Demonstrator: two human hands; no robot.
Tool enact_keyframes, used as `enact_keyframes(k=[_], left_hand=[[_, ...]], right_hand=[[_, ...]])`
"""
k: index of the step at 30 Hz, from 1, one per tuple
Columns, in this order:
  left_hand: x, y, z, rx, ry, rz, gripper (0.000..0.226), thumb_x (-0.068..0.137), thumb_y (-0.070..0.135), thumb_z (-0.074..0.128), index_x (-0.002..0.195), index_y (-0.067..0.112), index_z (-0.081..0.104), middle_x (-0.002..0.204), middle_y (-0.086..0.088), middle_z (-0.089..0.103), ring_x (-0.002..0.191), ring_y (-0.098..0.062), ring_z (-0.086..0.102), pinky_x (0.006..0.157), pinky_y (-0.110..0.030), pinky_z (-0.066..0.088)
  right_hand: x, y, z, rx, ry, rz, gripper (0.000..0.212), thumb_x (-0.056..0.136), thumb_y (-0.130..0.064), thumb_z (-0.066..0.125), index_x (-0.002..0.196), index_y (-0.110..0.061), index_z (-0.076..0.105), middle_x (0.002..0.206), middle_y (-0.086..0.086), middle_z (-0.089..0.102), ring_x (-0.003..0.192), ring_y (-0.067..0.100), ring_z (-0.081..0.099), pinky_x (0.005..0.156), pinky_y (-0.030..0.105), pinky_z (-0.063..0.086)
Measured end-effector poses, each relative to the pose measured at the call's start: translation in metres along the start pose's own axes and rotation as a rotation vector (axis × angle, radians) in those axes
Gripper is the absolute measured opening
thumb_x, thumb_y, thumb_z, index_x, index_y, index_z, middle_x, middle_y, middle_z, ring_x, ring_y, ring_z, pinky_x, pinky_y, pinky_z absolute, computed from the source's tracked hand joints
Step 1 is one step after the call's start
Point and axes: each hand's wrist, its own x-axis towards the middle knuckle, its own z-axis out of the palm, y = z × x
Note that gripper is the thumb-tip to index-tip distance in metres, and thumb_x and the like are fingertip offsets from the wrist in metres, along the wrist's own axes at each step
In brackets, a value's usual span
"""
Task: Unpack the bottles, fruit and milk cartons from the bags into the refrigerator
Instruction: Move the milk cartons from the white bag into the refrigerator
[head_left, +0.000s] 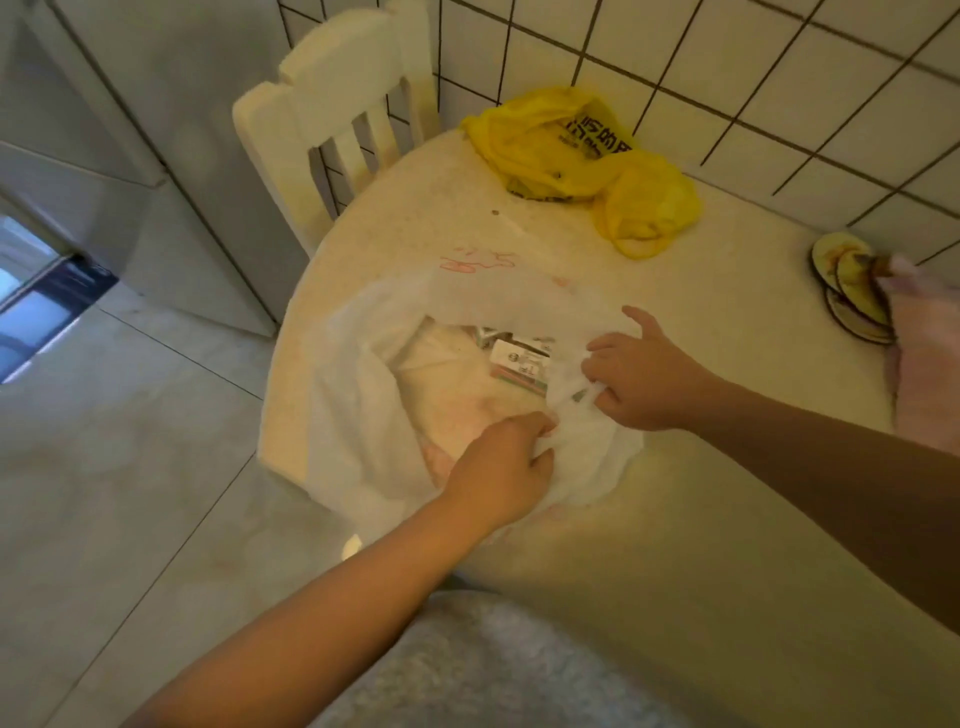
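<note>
Both hands pinch the thin white plastic bag (358, 395) on the cream counter (701, 322): left hand (501, 475) and right hand (641, 382) fingers closed on its rim. Inside, apparently, a printed carton (522, 364).

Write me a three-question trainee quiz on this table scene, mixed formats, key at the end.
1. True or false: both hands grip the white bag.
2. Which bag lies nearer the tiled wall? A) white B) yellow
3. Fill in: a white ____ stands at the table's far left edge.

Key: 1 true, the left hand and right hand pinch its rim. 2 B, the yellow bag. 3 chair.
</note>
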Motion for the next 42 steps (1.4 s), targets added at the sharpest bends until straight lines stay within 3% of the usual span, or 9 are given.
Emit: enact_keyframes(k=[6, 12, 14, 18, 23, 27, 31, 36, 42], left_hand=[[-0.008, 0.046, 0.071, 0.075, -0.065, 0.019, 0.039, 0.097, 0.021, 0.057, 0.135, 0.014, 0.056, 0.13, -0.009, 0.063, 0.118, -0.029, 0.058, 0.096, -0.032, 0.045], [-0.027, 0.039, 0.121, 0.142, -0.157, -0.126, 0.047, 0.098, 0.029, 0.053, 0.144, 0.021, 0.047, 0.142, -0.003, 0.056, 0.129, -0.023, 0.052, 0.106, -0.031, 0.04], [-0.032, 0.036, 0.134, 0.153, -0.219, -0.153, 0.051, 0.096, 0.03, 0.054, 0.145, 0.022, 0.045, 0.14, -0.004, 0.057, 0.126, -0.024, 0.054, 0.104, -0.033, 0.042], [-0.04, 0.033, 0.15, 0.173, -0.295, -0.209, 0.058, 0.095, 0.042, 0.058, 0.149, 0.027, 0.042, 0.139, -0.001, 0.058, 0.126, -0.022, 0.055, 0.102, -0.034, 0.044], [-0.038, 0.045, 0.134, 0.151, -0.075, -0.159, 0.048, 0.099, 0.049, 0.052, 0.138, 0.023, 0.056, 0.13, 0.003, 0.063, 0.117, -0.016, 0.059, 0.097, -0.028, 0.044], [-0.034, 0.042, 0.106, 0.178, 0.145, -0.127, 0.045, 0.094, 0.057, 0.045, 0.12, 0.026, 0.066, 0.117, 0.005, 0.066, 0.108, -0.018, 0.06, 0.093, -0.037, 0.049], [-0.025, 0.026, 0.073, 0.311, 0.323, -0.108, 0.03, 0.093, 0.037, 0.061, 0.119, 0.023, 0.067, 0.124, -0.003, 0.062, 0.113, -0.028, 0.056, 0.092, -0.04, 0.046], [0.002, -0.001, 0.031, 0.565, 0.416, -0.075, 0.038, 0.089, 0.039, 0.065, 0.127, 0.033, 0.061, 0.149, -0.001, 0.045, 0.139, -0.031, 0.032, 0.107, -0.049, 0.029], [0.078, -0.024, -0.04, 0.597, 0.379, -0.114, 0.056, 0.092, 0.046, 0.061, 0.144, 0.037, 0.042, 0.162, -0.004, 0.024, 0.145, -0.036, 0.021, 0.114, -0.055, 0.024]], right_hand=[[-0.07, 0.038, 0.065, 0.082, 0.081, 0.028, 0.058, 0.076, -0.041, 0.013, 0.094, -0.021, 0.065, 0.103, -0.005, 0.068, 0.13, 0.017, 0.051, 0.115, 0.052, -0.001], [-0.11, 0.039, 0.132, 0.267, 0.205, 0.1, 0.023, 0.09, -0.029, 0.043, 0.097, -0.024, 0.064, 0.113, -0.007, 0.068, 0.129, 0.014, 0.052, 0.115, 0.056, 0.009], [-0.119, 0.033, 0.142, 0.329, 0.135, 0.13, 0.019, 0.096, -0.023, 0.05, 0.108, -0.024, 0.065, 0.131, -0.008, 0.062, 0.138, 0.011, 0.044, 0.117, 0.056, 0.006], [-0.13, 0.019, 0.151, 0.458, -0.061, 0.208, 0.039, 0.103, -0.028, 0.038, 0.139, -0.031, 0.051, 0.153, -0.013, 0.042, 0.147, 0.005, 0.026, 0.121, 0.051, 0.0], [-0.127, 0.01, 0.142, 0.648, 0.128, 0.34, 0.038, 0.1, -0.033, 0.042, 0.138, -0.029, 0.047, 0.136, -0.007, 0.059, 0.124, 0.014, 0.053, 0.12, 0.046, 0.01], [-0.115, -0.005, 0.124, 0.627, 0.379, 0.29, 0.042, 0.095, -0.032, 0.054, 0.135, -0.023, 0.052, 0.133, -0.002, 0.059, 0.124, 0.02, 0.053, 0.117, 0.044, 0.017], [-0.097, -0.024, 0.107, 0.56, 0.558, 0.221, 0.049, 0.085, -0.035, 0.055, 0.132, -0.023, 0.054, 0.135, -0.003, 0.054, 0.129, 0.022, 0.048, 0.115, 0.049, 0.022], [-0.063, -0.027, 0.092, 0.473, 0.532, 0.32, 0.059, 0.084, -0.032, 0.064, 0.141, -0.027, 0.047, 0.153, 0.006, 0.038, 0.143, 0.033, 0.029, 0.113, 0.057, 0.025], [-0.004, -0.015, 0.065, 0.464, 0.302, 0.454, 0.067, 0.093, -0.048, 0.057, 0.152, -0.034, 0.028, 0.157, 0.004, 0.028, 0.137, 0.03, 0.034, 0.105, 0.05, 0.035]])
